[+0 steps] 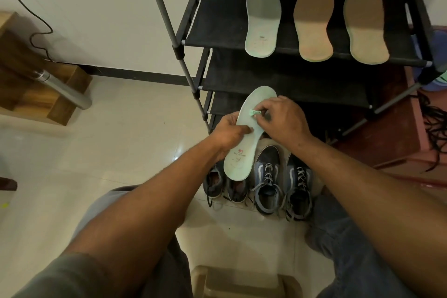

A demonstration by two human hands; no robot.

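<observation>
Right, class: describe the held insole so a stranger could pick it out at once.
Start at the black shoe rack, then drop to the shoes on the floor before it. Just above them is a pale mint insole, gripped by the left hand while the right hand pinches at it; the three other insoles all lie on the top shelf.

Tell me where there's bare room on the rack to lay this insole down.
Top shelf: bare patch between its left rail and the green insole; rightward the two tan insoles fill it. The second shelf shows bare across. Below the held insole, shoes crowd the floor.
</observation>
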